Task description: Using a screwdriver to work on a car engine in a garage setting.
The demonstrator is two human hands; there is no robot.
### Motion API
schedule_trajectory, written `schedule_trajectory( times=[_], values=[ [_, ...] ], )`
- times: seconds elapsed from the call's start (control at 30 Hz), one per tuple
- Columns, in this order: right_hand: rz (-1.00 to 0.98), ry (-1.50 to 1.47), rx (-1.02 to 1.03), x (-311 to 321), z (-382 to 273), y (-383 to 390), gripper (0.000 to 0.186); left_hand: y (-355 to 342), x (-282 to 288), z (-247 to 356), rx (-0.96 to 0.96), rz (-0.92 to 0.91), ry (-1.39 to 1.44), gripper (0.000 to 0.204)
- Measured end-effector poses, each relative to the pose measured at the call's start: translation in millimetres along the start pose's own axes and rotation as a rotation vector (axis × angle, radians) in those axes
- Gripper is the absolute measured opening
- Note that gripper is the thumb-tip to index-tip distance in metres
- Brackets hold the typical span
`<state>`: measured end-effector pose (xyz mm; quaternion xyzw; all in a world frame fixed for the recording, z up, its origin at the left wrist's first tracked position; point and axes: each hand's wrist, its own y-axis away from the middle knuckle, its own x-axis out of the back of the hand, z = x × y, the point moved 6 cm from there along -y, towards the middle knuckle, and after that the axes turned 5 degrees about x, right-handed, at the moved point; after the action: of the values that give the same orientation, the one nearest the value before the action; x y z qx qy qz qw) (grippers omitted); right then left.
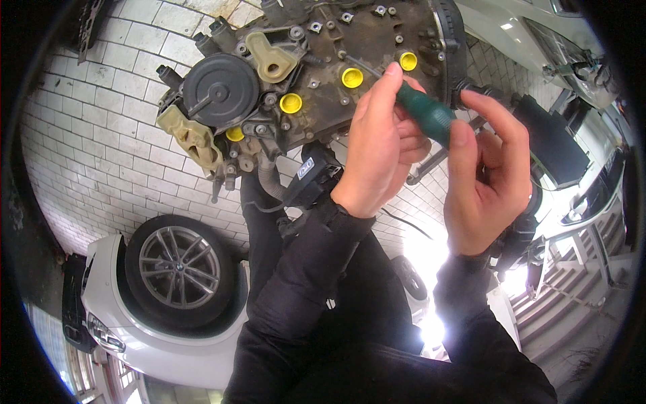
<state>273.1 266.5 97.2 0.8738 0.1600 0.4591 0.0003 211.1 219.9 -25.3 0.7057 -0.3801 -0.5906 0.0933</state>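
A screwdriver with a green handle (425, 110) slants over the engine (323, 44). Its thin shaft reaches toward a small bolt (342, 55) on the dark, dirty engine cover; I cannot tell whether the tip touches. My left hand (380, 138) is closed round the front part of the handle. By the handle's butt end is my right hand (490, 178), its thumb against or very near the handle, the index finger raised and apart, the others curled. Several yellow round plugs (352, 77) sit in the cover near the shaft.
A round black housing (221, 89) and two beige brackets (272, 59) are on the engine's left side. Hoses (270, 180) and a black connector (315, 178) hang at its front. A white car with a wheel (179, 266) stands lower left on white tiled floor (108, 128).
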Motion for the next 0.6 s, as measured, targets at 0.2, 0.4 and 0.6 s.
schedule_trajectory(
  times=[0.2, 0.4, 0.6],
  values=[
    [-0.097, 0.044, 0.249, -5.5, -20.0, -11.0, 0.051, 1.7, 4.6, 4.3, -0.115, 0.172, -0.176, 0.039],
    [-0.151, -0.016, 0.133, -4.4, -16.8, -13.3, 0.061, 0.5, 5.3, 6.6, -0.020, 0.024, -0.065, 0.038],
    [-0.073, -0.039, 0.176, -3.6, -19.4, -14.2, 0.060, -1.4, 4.1, 3.0, -0.063, 0.142, -0.082, 0.037]
  ],
)
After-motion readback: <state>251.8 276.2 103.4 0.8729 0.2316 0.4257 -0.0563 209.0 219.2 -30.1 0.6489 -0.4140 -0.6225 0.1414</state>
